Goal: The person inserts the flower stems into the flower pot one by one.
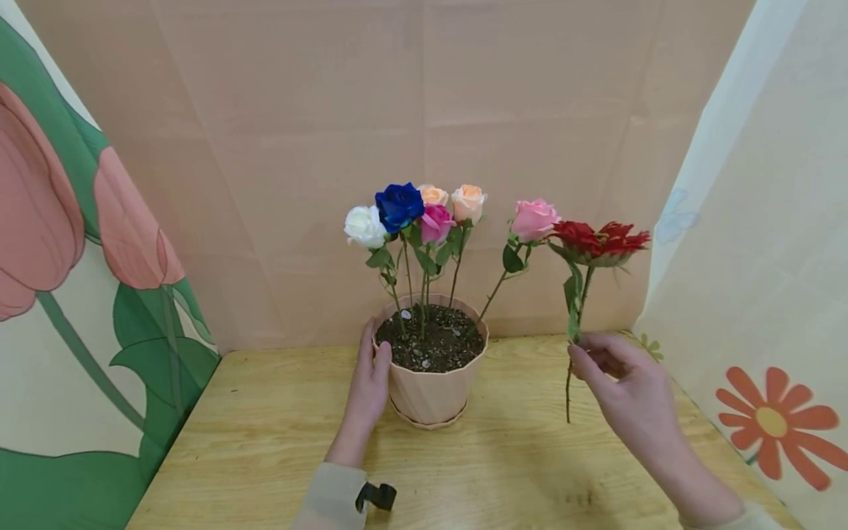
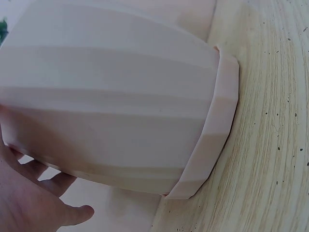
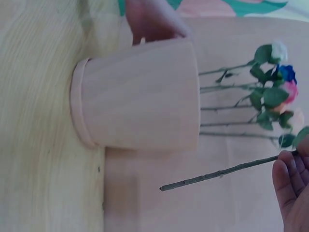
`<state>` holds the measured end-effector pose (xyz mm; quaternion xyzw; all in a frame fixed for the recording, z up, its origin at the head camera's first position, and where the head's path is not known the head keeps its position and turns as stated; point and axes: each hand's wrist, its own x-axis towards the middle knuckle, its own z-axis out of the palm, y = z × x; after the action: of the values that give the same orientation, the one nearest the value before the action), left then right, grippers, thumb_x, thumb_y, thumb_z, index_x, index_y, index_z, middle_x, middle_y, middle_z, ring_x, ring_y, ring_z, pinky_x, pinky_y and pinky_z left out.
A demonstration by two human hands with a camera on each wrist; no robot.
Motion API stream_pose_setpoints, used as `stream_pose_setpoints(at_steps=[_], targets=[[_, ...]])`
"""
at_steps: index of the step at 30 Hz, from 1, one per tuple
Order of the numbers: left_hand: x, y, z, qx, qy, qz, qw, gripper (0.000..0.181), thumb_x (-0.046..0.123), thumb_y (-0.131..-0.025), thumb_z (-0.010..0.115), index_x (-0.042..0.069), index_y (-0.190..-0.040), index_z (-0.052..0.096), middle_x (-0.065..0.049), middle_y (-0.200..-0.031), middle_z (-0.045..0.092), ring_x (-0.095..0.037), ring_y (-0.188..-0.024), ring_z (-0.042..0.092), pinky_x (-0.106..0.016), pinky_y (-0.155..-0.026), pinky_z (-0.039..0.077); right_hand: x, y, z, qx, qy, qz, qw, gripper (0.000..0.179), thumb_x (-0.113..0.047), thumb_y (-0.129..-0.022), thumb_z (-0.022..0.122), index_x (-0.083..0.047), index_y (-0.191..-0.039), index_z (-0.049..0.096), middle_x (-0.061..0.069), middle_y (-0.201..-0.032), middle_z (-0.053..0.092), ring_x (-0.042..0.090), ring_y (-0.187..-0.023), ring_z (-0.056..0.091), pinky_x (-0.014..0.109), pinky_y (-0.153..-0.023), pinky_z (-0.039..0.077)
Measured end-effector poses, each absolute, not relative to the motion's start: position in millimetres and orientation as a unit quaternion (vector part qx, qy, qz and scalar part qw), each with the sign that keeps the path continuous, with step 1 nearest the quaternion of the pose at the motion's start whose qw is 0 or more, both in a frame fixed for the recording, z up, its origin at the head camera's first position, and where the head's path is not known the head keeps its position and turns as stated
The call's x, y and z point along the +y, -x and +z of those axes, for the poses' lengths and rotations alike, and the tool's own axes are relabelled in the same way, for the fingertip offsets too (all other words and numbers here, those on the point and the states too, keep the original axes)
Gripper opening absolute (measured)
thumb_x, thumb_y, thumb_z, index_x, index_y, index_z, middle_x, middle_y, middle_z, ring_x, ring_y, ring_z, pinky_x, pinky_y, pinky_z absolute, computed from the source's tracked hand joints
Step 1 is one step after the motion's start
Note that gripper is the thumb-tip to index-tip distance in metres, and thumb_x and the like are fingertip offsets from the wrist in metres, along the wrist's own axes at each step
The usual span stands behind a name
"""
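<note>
My right hand (image 1: 626,383) pinches the stem of a red flower (image 1: 601,243) with wide, ragged petals, to the right of the pot. The bare lower stem (image 3: 219,174) points down below the fingers. My left hand (image 1: 367,375) rests against the left side of a pale pink flowerpot (image 1: 433,394), thumb near the rim and fingers along the wall. In the dark soil (image 1: 450,338) stand a white rose (image 1: 366,226), a blue rose (image 1: 400,207), a magenta rose (image 1: 436,223), two peach roses (image 1: 469,202) and a pink rose (image 1: 534,220) leaning right.
The pot stands in a matching saucer (image 2: 217,121) on a wooden table (image 1: 265,442). A plain pinkish cloth (image 1: 318,110) hangs behind it. Flower-printed panels close in the left (image 1: 132,353) and right (image 1: 768,309) sides. A black strap (image 1: 377,497) is at my left sleeve.
</note>
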<state>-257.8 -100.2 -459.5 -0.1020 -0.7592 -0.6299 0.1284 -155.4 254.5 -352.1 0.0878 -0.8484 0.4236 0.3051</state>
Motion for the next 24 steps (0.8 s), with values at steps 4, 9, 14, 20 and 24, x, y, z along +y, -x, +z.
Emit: stream_pose_setpoints(at_steps=[4,9,14,20,24], targets=[[-101,258,-459,-0.760,0.101,-0.629,0.127,0.063,0.035,-0.123,0.039,0.022,-0.179,0.015,-0.009,-0.184,0.014,-0.041,-0.165,0.019,-0.066,-0.130,0.022,240,155,-345,-0.840,-0.109,0.435,0.306,0.008,-0.007,-0.103,0.080,-0.009,-0.111,0.082,0.002,-0.091,0.080,0.006,-0.078,0.076,0.013,-0.073,0.058],[-101,258,-460,-0.761,0.102,-0.628,0.126,0.063,0.037,-0.123,0.038,0.023,-0.179,0.015,-0.009,-0.184,0.014,-0.041,-0.165,0.020,-0.067,-0.130,0.023,222,160,-338,-0.829,-0.134,0.443,0.314,0.010,-0.003,-0.100,0.082,-0.007,-0.110,0.082,0.001,-0.091,0.081,0.002,-0.081,0.075,0.012,-0.075,0.057],[-101,259,-462,-0.760,0.106,-0.628,0.132,0.063,0.036,-0.122,0.040,0.021,-0.179,0.016,-0.010,-0.183,0.015,-0.043,-0.164,0.020,-0.067,-0.129,0.023,206,168,-330,-0.821,-0.149,0.449,0.319,0.007,-0.006,-0.102,0.081,-0.009,-0.109,0.082,-0.002,-0.089,0.080,0.005,-0.079,0.074,0.012,-0.076,0.056],[-101,261,-464,-0.761,0.104,-0.626,0.135,0.063,0.037,-0.122,0.040,0.022,-0.179,0.016,-0.008,-0.183,0.016,-0.043,-0.164,0.021,-0.067,-0.129,0.024,184,183,-318,-0.812,-0.158,0.469,0.310,0.006,-0.014,-0.106,0.078,-0.009,-0.109,0.081,-0.003,-0.088,0.079,0.010,-0.079,0.075,0.015,-0.075,0.057],[-100,261,-464,-0.762,0.104,-0.624,0.136,0.063,0.037,-0.122,0.039,0.023,-0.179,0.015,-0.005,-0.183,0.017,-0.044,-0.165,0.020,-0.067,-0.128,0.025,170,193,-313,-0.803,-0.166,0.490,0.295,0.012,-0.019,-0.108,0.076,-0.008,-0.110,0.080,0.003,-0.091,0.079,0.015,-0.081,0.076,0.017,-0.074,0.059]])
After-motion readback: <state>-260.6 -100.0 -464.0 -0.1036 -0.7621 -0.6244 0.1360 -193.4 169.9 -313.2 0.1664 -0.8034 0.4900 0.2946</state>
